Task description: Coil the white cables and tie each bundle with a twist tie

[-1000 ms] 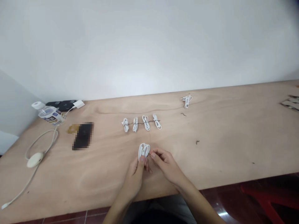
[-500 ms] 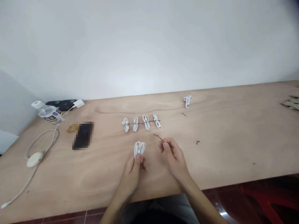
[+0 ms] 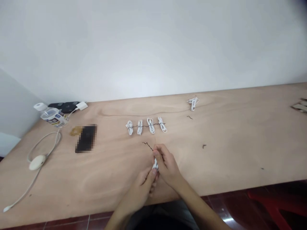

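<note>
My left hand (image 3: pixel 144 185) and my right hand (image 3: pixel 166 164) meet near the front edge of the wooden table (image 3: pixel 227 153). Between them sits a small coiled white cable (image 3: pixel 155 164), mostly hidden by the fingers; my left hand pinches it from below. A thin black twist tie (image 3: pixel 147 145) sticks out up and to the left from the pinched fingers of my right hand, above the coil.
Beyond my hands lies a row of several tied white cable coils (image 3: pixel 145 126), and another coil (image 3: pixel 193 103) farther back right. At the left are a water bottle (image 3: pixel 53 116), a blurred dark object (image 3: pixel 85 138), a white adapter with cord (image 3: pixel 35 162), and loose ties (image 3: pixel 203 146).
My right hand drew away to the right with the black tie, then came back to the coil. The coil sank into my hands and is now mostly covered.
</note>
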A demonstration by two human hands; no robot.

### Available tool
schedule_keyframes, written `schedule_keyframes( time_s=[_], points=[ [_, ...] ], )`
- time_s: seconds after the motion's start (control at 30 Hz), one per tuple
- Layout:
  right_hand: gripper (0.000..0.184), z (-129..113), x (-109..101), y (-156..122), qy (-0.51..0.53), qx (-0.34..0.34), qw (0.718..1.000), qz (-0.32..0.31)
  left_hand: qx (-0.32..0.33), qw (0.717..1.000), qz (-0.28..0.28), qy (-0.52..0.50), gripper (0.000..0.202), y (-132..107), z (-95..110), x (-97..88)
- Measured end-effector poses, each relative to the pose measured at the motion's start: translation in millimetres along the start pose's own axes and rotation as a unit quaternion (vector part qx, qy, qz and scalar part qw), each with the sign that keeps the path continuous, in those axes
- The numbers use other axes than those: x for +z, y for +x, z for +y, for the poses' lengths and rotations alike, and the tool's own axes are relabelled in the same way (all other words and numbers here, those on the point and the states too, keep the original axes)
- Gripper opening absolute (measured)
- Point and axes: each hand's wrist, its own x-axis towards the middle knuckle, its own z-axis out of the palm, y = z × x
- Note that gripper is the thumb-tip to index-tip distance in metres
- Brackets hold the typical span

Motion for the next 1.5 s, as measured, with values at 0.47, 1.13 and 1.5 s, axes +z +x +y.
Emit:
schedule_keyframes(
  time_s=[0.47, 1.13, 1.5],
  points=[
    [0.018, -13, 4, -8, -0.049, -0.012, 0.998, -0.048, 0.215, 0.927, 0.203, 0.230, 0.040, 16, 12, -3.5],
    [0.038, 5, -10, -5, 0.324, 0.174, 0.924, -0.109, 0.166, 0.960, 0.194, 0.118, 0.051, 13, 3, -1.4],
    [0.029, -10, -36, -1, 0.186, 0.160, 0.941, -0.235, 0.127, 0.976, 0.035, 0.174, 0.053, -7, 16, -17.7]
  ],
)
